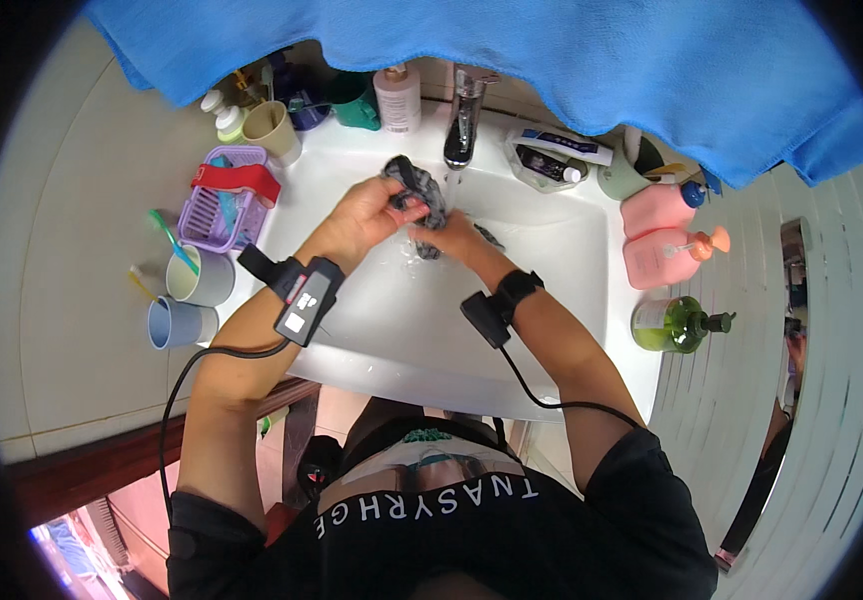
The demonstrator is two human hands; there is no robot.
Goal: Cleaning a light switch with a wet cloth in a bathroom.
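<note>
A wet grey and black cloth (pixel 425 187) is bunched up between my hands over the white washbasin (pixel 551 300). On its left side, my left hand (pixel 375 214) grips it, thumb and fingers pressed on the fabric. My right hand (pixel 455 236) is at the cloth's lower right, slightly blurred; part of the cloth shows beyond its wrist side. The fingers of that hand are partly hidden, so its hold cannot be told for certain. Just behind the cloth stands the metal faucet (pixel 465 120), with water running down from its spout.
Cups (pixel 201 276) and a purple plastic basket (pixel 229 199) line the basin's left rim. Pink pump bottles (pixel 660 259) and a green pump bottle (pixel 668 324) stand on the right. Toothpaste tubes (pixel 563 144) lie at the back right. A blue towel (pixel 476 45) hangs across the top.
</note>
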